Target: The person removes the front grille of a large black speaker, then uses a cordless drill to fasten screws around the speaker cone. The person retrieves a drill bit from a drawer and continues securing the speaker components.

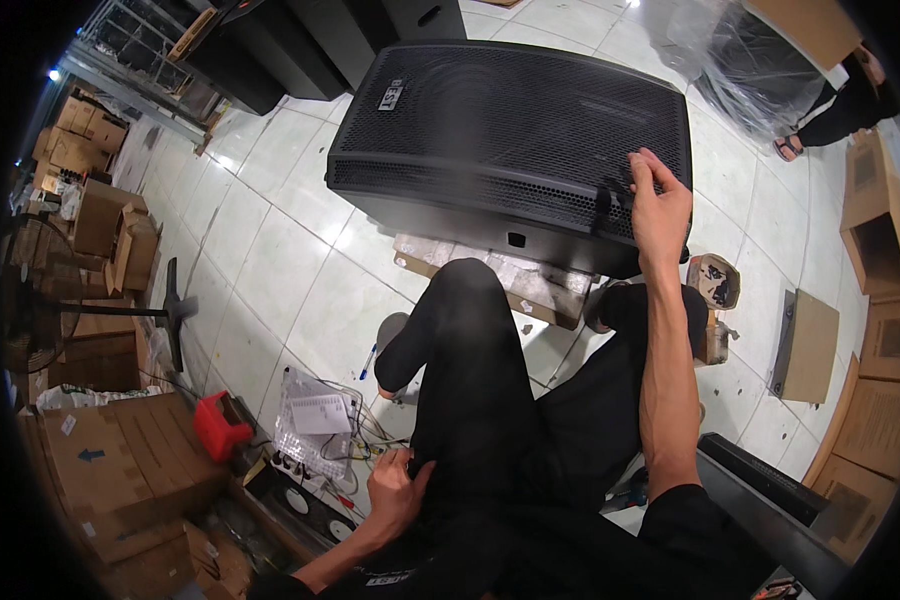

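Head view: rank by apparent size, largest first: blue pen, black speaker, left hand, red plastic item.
1. Black speaker
2. Left hand and red plastic item: too alike to rank
3. Blue pen

Black boxy loudspeaker (510,150) lies on its back, perforated grille (500,110) facing up, on a low support (548,287).

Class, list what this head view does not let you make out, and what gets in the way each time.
- Head view: anything pinched in the right grip; too small to tell.
- Head view: far side of the pale slab; hidden by the black speaker.
- Head view: dark bits in the small open box; too small to identify.
- Head view: other person's head; beyond the dark rim.
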Demonstrator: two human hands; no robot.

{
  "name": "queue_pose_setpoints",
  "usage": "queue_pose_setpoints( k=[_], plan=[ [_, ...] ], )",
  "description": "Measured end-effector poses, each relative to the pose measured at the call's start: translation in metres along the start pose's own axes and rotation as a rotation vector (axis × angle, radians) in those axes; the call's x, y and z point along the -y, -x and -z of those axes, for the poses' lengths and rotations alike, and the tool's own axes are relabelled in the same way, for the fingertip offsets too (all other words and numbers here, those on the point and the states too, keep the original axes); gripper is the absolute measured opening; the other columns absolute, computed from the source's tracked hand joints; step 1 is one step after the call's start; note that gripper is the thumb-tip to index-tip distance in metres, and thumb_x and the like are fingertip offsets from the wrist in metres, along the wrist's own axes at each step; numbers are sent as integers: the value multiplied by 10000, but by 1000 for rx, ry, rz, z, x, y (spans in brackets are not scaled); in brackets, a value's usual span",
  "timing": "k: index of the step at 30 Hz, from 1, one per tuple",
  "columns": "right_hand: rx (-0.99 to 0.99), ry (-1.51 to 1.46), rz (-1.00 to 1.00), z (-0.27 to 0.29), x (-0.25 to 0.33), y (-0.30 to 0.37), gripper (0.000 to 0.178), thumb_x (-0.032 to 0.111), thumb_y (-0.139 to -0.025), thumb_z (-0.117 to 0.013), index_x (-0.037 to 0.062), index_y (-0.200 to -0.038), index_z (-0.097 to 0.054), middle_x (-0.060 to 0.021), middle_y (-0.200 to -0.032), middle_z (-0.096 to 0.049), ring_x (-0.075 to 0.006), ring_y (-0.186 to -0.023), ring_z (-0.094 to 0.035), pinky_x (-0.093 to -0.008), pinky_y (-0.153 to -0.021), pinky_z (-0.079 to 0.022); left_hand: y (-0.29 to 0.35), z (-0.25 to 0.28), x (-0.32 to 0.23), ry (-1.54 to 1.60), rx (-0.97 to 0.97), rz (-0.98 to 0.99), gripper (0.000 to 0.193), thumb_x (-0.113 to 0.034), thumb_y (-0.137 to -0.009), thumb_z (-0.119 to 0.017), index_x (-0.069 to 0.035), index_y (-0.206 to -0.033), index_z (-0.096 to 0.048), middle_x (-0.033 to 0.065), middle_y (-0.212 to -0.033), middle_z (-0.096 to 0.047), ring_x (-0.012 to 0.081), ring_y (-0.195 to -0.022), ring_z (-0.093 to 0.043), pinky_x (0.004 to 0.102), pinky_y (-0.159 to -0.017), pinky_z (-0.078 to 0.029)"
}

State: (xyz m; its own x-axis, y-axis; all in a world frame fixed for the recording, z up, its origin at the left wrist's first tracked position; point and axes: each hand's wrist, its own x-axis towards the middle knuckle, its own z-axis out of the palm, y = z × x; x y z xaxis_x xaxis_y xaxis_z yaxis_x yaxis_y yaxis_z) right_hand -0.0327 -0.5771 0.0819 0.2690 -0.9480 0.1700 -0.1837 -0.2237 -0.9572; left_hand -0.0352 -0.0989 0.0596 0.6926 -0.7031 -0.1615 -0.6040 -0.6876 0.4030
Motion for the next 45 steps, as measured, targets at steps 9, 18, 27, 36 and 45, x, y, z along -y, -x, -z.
queue_pose_setpoints(
  k=[9, 18, 27, 36, 45],
  plan=[
    [40, 43, 12, 0, 1, 1, 392, 288, -928, -648, -71, -1073, -711, -233, -1271, -643, -329, -1184, -622, -366, -1022, -443, -10, 2, -6, 1117, 136, 832, 182, -85, -849, -698, 44, -930, -600, 62, -621, -607, 122, -596, -599, 307, -581, -471],
    [31, 40, -23, 2, -1, 0, 399, 297, -916, -654, -67, -1072, -712, -229, -1268, -646, -340, -1192, -618, -368, -1026, -442, -17, -12, 9, -96, 198, 129, 282, -174, -825, -735, -18, -995, -573, 193, -732, -671, 423, -706, -652, 500, -638, -520],
    [59, 203, 21, 13, 4, 1, 377, 314, -901, -661, -25, -1051, -726, -213, -908, -731, -227, -819, -701, -327, -806, -513, -40, 14, 37, 94, 51, -28, 249, -212, -818, -772, -18, -740, -638, 151, -631, -611, 333, -615, -636, 425, -581, -495],
    [93, 326, 37, 27, -10, -12, 401, 346, -905, -636, 2, -1092, -723, -225, -911, -728, -338, -883, -717, -387, -822, -520, -217, 84, 41, 248, -521, 58, 300, -217, -942, -660, 47, -799, -656, 174, -687, -650, 217, -587, -623, 344, -623, -504],
    [32, 294, 61, 19, -13, -22, 398, 331, -904, -658, -10, -1101, -716, -245, -934, -722, -331, -886, -715, -376, -823, -521, -353, 77, 21, 280, -570, 63, 356, -266, -910, -682, 51, -1067, -654, 172, -969, -721, 252, -935, -691, 346, -880, -514]
  ],
)
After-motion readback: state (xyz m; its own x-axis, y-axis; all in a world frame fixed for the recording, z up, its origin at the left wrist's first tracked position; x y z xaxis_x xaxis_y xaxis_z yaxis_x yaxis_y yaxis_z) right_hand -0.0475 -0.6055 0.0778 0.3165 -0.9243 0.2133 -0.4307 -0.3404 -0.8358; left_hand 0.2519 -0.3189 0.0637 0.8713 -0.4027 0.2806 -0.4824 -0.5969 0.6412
